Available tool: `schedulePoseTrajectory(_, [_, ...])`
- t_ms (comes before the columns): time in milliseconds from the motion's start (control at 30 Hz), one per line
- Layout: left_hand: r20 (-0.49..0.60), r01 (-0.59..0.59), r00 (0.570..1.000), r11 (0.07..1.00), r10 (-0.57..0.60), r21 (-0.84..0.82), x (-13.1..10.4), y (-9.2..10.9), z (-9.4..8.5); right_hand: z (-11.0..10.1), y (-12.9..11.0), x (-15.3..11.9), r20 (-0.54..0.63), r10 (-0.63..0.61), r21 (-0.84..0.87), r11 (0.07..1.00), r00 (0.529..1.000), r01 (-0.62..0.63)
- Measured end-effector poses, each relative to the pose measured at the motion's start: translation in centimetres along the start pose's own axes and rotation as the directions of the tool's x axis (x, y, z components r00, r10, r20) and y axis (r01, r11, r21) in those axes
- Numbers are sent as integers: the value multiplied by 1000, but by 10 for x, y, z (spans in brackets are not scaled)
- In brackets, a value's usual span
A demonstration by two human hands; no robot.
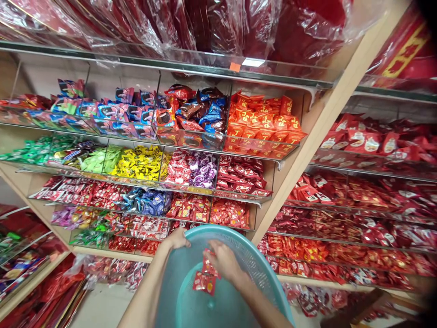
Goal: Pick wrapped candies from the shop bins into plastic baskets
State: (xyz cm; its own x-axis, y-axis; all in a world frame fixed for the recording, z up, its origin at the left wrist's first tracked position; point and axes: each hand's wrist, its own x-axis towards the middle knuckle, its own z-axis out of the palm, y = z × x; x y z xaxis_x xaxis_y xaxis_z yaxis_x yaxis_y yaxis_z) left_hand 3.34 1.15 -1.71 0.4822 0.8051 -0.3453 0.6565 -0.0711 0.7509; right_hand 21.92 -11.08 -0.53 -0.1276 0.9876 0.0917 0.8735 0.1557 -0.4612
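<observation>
A teal plastic basket (186, 300) with a perforated upper wall tilts in front of the lower shelves. My left hand (178, 240) is closed over its left rim, thumb side toward the inside. Inside the basket, my right hand (223, 260) has its fingers curled on a small red candy packet (208, 263), part of which they cover. Just below it, more red packets (204, 282) with pale printing show near the basket's bottom. The right arm covers part of the basket's right side.
Ahead stands a wooden rack with glass-fronted shelves (191, 143) of wrapped sweets, including yellow packets (138, 162) and orange-red packets (261, 120). A slanting wooden post (305, 136) divides it from more shelves at right. Plastic-wrapped red goods (205, 27) hang over the top glass shelf.
</observation>
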Motion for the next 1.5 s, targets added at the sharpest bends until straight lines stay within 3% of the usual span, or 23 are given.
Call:
schedulePoseTrajectory(100, [4,3,1000,1000,-3,7,0,3,-2,-34,25,22,-216,126,47,992,968,-119])
schedulePoseTrajectory(200, [-15,18,1000,999,-17,29,0,5,-2,-62,56,43,-336,276,-50,950,901,-310])
schedulePoseTrajectory(267, [-32,18,999,999,-17,39,0,4,-3,-72,76,53,-292,307,-219,901,906,-376])
schedulePoseTrajectory(367, [-58,15,998,1000,-13,27,0,-1,-5,-76,99,62,-109,288,-416,856,951,-307])
schedulePoseTrajectory(600, [-64,32,997,999,-34,-27,-4,-8,-11,-81,115,70,38,235,-479,858,971,-188])
schedulePoseTrajectory(867, [-91,54,994,998,-55,-12,-9,-5,-14,-96,110,65,62,195,-486,862,979,-141])
schedulePoseTrajectory(1067, [-91,48,995,999,-47,0,-6,-9,-15,-112,111,72,-41,146,-439,886,988,-149])
schedulePoseTrajectory(1167, [-81,66,994,998,-67,-14,-7,-7,-15,-108,116,81,-109,182,-225,953,977,-202])
schedulePoseTrajectory(1267, [-80,68,994,997,-70,-21,-10,-3,-15,-92,120,89,-100,244,-11,969,965,-246])
schedulePoseTrajectory(1500, [-88,69,994,997,-71,-18,-11,-3,-15,-44,121,90,-188,440,91,898,878,-431])
